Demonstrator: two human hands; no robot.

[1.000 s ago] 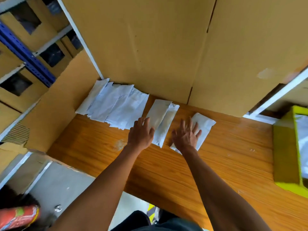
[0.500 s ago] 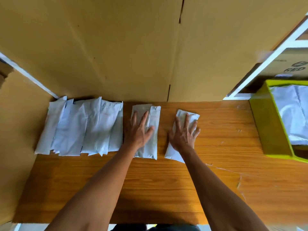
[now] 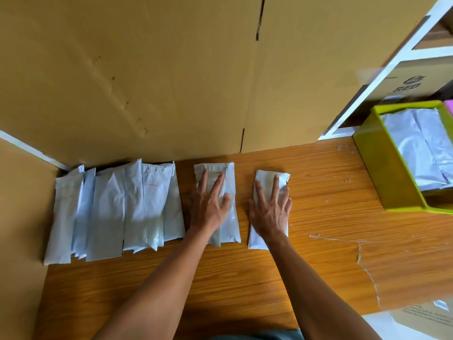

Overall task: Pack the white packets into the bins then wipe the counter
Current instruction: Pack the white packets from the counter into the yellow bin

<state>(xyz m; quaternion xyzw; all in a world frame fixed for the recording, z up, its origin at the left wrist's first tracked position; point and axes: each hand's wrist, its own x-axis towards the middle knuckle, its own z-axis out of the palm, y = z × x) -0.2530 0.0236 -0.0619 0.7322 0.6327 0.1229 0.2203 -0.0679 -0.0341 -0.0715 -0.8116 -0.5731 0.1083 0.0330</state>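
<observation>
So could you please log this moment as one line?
left hand flat on middle packets | right hand flat on single packet | green bin part-filled

It looked like a packing or storage room rather than a home. Large plain cardboard panels (image 3: 147, 69) walled the back edge and left edge of a worn wood-grain counter (image 3: 245, 278), whose film was peeling near the right edge. White metal shelving (image 3: 382, 69) at the far right corner held a printed carton (image 3: 414, 82). White packets (image 3: 110, 209) lay in a row along the back edge, and a lime-green bin (image 3: 382, 168) at the right edge held more.
</observation>
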